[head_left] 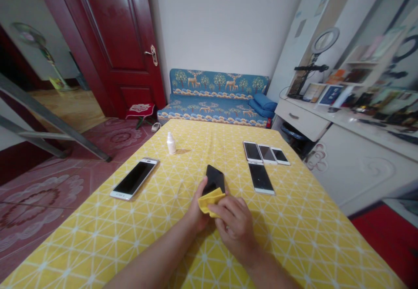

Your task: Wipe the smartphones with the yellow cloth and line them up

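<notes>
Pressing a yellow cloth (210, 203) to a black phone (214, 179), both hands close together above the table (294, 241).

From here, my left hand (198, 210) seems to grip the phone's lower end behind the cloth, with its fingers hidden, and the phone tilts up with its top end clear. My right hand (235, 230) curls over, pinching the cloth against the glass. A firm left grip and a flat pad of cloth look best for this. Four phones (267, 154) lie ahead and right of my hands; a dropper bottle (171, 143) and a lone phone (133, 179) lie ahead and left.
</notes>
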Available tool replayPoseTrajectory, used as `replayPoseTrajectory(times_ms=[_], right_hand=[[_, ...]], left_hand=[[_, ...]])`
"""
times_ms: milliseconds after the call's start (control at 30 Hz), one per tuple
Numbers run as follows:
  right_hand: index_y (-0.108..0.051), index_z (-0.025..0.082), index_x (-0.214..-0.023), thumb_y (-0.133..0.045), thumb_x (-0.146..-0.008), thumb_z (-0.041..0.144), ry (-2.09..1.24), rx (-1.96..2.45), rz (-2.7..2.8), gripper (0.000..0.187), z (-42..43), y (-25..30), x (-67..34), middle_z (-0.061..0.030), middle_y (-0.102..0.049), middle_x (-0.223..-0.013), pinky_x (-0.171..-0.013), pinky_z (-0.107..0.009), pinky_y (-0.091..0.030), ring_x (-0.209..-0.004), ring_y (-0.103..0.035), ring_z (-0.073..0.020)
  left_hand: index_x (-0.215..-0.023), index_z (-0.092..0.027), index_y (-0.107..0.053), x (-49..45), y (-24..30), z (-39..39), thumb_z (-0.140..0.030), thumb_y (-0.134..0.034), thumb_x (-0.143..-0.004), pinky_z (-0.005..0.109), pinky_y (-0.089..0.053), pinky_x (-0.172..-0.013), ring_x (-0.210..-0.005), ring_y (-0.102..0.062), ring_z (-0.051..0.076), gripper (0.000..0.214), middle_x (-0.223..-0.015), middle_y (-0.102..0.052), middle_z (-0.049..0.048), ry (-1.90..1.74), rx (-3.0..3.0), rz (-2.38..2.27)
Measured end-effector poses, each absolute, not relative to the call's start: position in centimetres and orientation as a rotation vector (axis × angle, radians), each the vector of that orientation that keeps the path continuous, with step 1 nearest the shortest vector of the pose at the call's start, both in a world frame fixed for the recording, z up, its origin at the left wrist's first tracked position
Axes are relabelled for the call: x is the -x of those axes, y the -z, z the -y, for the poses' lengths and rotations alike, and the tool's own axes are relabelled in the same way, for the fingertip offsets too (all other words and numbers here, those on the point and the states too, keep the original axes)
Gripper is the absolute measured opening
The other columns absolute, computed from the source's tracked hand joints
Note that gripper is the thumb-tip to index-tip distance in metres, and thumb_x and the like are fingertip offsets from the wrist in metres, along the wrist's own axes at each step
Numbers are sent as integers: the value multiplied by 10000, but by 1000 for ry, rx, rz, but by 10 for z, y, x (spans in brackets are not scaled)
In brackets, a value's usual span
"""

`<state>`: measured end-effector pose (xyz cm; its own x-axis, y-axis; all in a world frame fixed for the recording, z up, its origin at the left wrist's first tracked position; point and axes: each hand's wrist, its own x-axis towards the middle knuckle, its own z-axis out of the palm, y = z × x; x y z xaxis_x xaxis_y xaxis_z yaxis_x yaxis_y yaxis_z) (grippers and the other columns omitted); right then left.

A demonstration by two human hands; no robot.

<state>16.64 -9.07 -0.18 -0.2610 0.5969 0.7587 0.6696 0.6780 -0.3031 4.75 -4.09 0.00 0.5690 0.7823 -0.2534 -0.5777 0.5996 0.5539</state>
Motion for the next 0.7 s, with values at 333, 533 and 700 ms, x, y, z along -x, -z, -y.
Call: replayPoseTrajectory(times_ms=[333, 533, 700], right_hand=[[-589, 210, -871, -465, -823, 74, -258, 1051, 1663, 190, 82, 6, -179, -25, -610, -827, -721, -292, -438, -810, -582, -172], [-587, 205, -849, -512, -862, 167, -446, 985, 1550, 85, 84, 1, -181, -20, -609, -815, -688, -268, -452, -765, -592, -160], [-634, 196, -857, -558, -851, 236, -404, 1114, 1382, 86, 80, 5, -187, -23, -633, -825, -698, -276, -464, -776, -598, -172]], left_hand=[[-1091, -38, -579, -38, -3, 24, -245, -523, -858, 319, -569, -608, -736, -681, 219, 316, -869, -708, 144, -1017, -284, -734], [-1023, -111, -632, -29, 0, 22, -354, -644, -800, 217, -441, -416, -582, -626, 171, 330, -806, -704, 103, -924, -642, -789], [-1158, -196, -654, -28, -1, 25, -336, -646, -798, 360, -479, -886, -1025, -624, 246, 387, -1150, -682, 86, -994, -1049, -749]])
